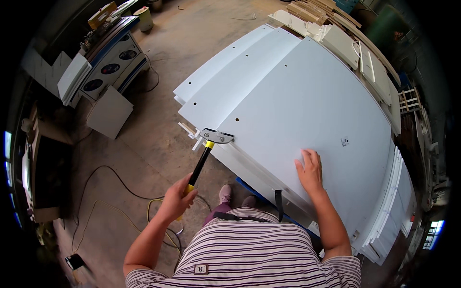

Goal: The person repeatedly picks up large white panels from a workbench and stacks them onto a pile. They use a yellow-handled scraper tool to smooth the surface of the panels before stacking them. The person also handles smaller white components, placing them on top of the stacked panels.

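My left hand (177, 198) is closed around the black and yellow handle of a scraper (202, 161). The scraper's wide metal head lies at the near left edge of a large white panel (307, 96), close to the corner. On the panel's surface rests my right hand (310, 170), fingers apart and slightly bent, holding nothing. A small square sticker (345, 141) is on the panel to the right of that hand. Two more white panels (247, 72) with dark round holes lie partly beneath it, stepped out to the left.
Stacked boards (379, 72) lie along the far right side, and narrow white strips (384, 206) at the near right. A machine with blue and white panels (110, 67) stands at the far left. Cables (115, 177) trail over the floor beside my feet.
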Motion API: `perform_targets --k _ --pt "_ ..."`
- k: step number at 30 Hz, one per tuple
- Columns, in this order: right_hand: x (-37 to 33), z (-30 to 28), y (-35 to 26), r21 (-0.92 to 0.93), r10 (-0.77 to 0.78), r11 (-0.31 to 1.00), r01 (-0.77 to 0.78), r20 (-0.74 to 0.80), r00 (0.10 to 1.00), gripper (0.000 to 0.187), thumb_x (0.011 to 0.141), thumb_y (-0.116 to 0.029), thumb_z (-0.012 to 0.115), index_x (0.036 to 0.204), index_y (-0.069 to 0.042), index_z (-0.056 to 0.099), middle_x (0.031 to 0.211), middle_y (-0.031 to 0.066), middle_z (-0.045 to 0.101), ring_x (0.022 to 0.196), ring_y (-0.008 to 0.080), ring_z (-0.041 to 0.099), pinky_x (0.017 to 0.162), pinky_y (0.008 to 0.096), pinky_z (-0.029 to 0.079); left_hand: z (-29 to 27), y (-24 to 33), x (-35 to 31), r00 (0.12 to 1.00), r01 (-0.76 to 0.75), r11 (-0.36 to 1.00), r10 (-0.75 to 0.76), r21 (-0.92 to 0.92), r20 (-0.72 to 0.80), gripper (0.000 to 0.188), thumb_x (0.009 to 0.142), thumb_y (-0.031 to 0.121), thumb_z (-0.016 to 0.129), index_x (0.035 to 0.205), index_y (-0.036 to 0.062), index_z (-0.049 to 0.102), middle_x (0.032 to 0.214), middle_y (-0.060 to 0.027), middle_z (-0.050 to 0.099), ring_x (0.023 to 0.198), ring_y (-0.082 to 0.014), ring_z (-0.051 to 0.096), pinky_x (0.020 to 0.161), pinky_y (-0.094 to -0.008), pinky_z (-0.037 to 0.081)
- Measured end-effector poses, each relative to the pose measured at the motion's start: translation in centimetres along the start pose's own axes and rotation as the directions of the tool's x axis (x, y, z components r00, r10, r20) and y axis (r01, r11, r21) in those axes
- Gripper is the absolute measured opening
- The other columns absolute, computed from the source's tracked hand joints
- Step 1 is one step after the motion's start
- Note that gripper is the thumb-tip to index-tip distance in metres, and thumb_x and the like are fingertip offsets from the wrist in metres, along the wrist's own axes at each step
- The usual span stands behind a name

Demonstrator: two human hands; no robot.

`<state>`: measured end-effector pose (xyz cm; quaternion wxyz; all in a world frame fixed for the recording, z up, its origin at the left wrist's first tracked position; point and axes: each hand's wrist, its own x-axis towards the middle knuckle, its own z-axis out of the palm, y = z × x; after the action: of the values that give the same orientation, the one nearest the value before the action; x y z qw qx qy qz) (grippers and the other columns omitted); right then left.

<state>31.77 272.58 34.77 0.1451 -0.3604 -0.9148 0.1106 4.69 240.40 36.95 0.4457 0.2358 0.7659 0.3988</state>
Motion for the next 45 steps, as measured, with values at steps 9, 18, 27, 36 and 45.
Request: perform_targets --k 9,18,27,36,45 --pt "-2.7 1.4 2.5 -0.095 -0.127 0.989 0.115 -0.131 0.983 0.04 0.085 -0.015 0.059 0.123 -0.002 0.052 0.123 0.0128 0.051 0.11 0.0309 0.048 0.096 0.0432 0.037 -1.8 5.3 -0.1 0.976 -0.019 0.631 0.178 0.776 -0.121 0.049 0.091 0.029 0.057 0.137 0.0194 0.044 0.092 -0.0145 0.066 0.082 -0.036 0.063 0.069 -0.0442 0.049" --pt "-2.8 0.9 3.0 -0.051 -0.139 0.99 0.133 -0.142 0.98 0.04 0.084 -0.018 0.06 0.121 -0.003 0.053 0.121 0.0118 0.051 0.113 0.0288 0.048 0.097 0.0432 0.037 0.5 7.8 1.7 0.978 0.033 0.625 0.139 0.78 -0.153 0.046 0.094 0.029 0.052 0.137 0.0175 0.044 0.091 -0.019 0.065 0.083 -0.0392 0.062 0.071 -0.0459 0.048" --pt "-2.9 0.6 3.6 0.006 -0.167 0.985 0.17 -0.181 0.969 0.038 0.081 -0.017 0.061 0.117 -0.005 0.055 0.118 0.0108 0.052 0.113 0.0278 0.048 0.097 0.044 0.037 2.7 10.1 6.5 0.977 0.004 0.642 0.161 0.767 -0.14 0.045 0.094 0.032 0.05 0.137 0.0166 0.045 0.09 -0.0215 0.065 0.085 -0.0395 0.062 0.073 -0.0458 0.048" --pt "-2.7 0.3 3.6 0.024 -0.139 0.989 0.146 -0.183 0.973 0.036 0.082 -0.018 0.059 0.116 -0.004 0.057 0.117 0.012 0.053 0.111 0.0281 0.049 0.098 0.0439 0.036 4.0 13.5 14.4 0.97 -0.089 0.573 0.236 0.815 -0.059 0.046 0.096 0.035 0.048 0.138 0.0173 0.044 0.092 -0.0203 0.065 0.086 -0.0376 0.063 0.074 -0.0448 0.048" --pt "-2.1 -0.5 2.8 0.021 -0.081 0.996 0.086 -0.167 0.983 0.036 0.081 -0.018 0.06 0.116 -0.008 0.059 0.115 0.0097 0.054 0.11 0.0264 0.05 0.096 0.0419 0.036 5.8 18.7 23.2 0.951 -0.236 0.538 0.297 0.809 0.08 0.043 0.097 0.03 0.045 0.137 0.0149 0.043 0.088 -0.0201 0.065 0.082 -0.0387 0.062 0.071 -0.047 0.048"
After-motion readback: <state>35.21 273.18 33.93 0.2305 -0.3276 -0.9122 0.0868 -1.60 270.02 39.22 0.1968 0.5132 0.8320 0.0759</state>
